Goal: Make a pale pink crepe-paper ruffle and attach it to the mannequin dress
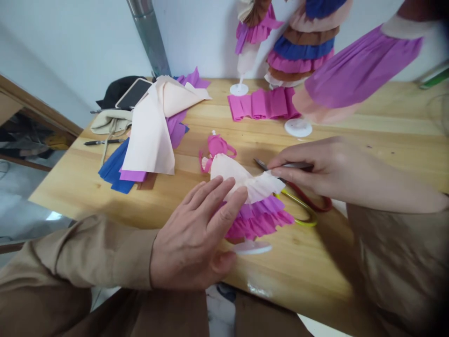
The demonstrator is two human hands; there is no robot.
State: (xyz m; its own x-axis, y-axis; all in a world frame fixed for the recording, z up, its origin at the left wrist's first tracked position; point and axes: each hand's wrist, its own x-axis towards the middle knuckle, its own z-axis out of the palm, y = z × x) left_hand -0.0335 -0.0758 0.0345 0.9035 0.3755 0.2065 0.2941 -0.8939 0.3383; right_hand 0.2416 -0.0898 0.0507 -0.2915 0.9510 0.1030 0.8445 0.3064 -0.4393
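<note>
Your right hand (pixel 324 161) has its thumb and forefinger brought together in a narrow pinch at the outer edge of the cream crepe-paper ruffle (pixel 264 187); a slim dark piece shows within that grip, but you cannot tell from here whether it is held apart or belongs to the scissors. Your left hand (pixel 198 234) lies with its fingers stretched out flat over the skirt, gripping nothing. Between the two hands, the small doll with the pink paper head and tiered paper skirt (pixel 228 169) lies on its side on the pale wooden tabletop (pixel 291 271). Thin crepe could tear or stretch out of its gathers if you pull at that edge while the left palm bears down. The same pressure could crease the purple ruffle (pixel 263 208) and bright pink ruffle (pixel 261 224) below, or roll the doll about its white round base (pixel 254 248). The scissors with red and yellow handles (pixel 310 221) lie just beside the skirt, so a careless sideways shift might snag paper on them. Farther out, the tall doll in the long purple skirt (pixel 361 70) could topple if your right forearm swung up.
</note>
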